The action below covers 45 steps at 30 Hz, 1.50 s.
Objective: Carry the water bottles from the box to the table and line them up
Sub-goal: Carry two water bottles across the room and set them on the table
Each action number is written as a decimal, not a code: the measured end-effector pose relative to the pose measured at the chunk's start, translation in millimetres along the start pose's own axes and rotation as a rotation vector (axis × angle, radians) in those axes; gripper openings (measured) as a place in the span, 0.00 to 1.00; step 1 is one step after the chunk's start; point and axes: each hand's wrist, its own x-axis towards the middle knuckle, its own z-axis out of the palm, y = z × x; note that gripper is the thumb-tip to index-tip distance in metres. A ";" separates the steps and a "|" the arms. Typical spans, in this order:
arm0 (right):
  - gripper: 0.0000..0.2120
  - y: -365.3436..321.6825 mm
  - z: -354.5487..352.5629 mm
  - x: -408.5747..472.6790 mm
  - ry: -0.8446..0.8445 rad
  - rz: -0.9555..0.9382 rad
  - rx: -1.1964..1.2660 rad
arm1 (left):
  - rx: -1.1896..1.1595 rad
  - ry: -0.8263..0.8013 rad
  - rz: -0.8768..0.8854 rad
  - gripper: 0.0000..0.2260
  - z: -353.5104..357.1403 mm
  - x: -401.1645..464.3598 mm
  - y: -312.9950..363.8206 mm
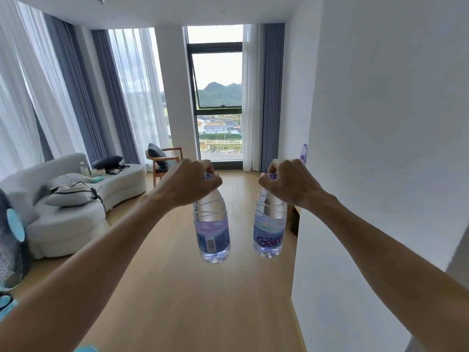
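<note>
White sofa left, wall corner right, bare wood floor between, left hand gripping left bottle by its cap, right hand gripping right bottle by its cap

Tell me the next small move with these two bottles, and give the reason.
Probably keep walking forward and turn right past the white wall. The left hand and right hand each grip a bottle by its cap, left bottle and right bottle hanging above bare floor. Another bottle peeks out beyond that wall's corner, so the table may be there.
</note>
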 end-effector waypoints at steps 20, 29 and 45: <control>0.15 192.9 179.6 271.5 -0.054 0.045 0.003 | -0.039 -0.021 -0.025 0.09 173.8 276.0 -201.4; 0.13 299.3 249.5 406.8 -0.053 0.069 -0.001 | -0.045 -0.029 -0.062 0.09 264.2 420.2 -278.4; 0.12 498.4 376.2 618.6 0.009 0.256 -0.077 | -0.159 -0.098 0.068 0.08 444.4 703.4 -425.4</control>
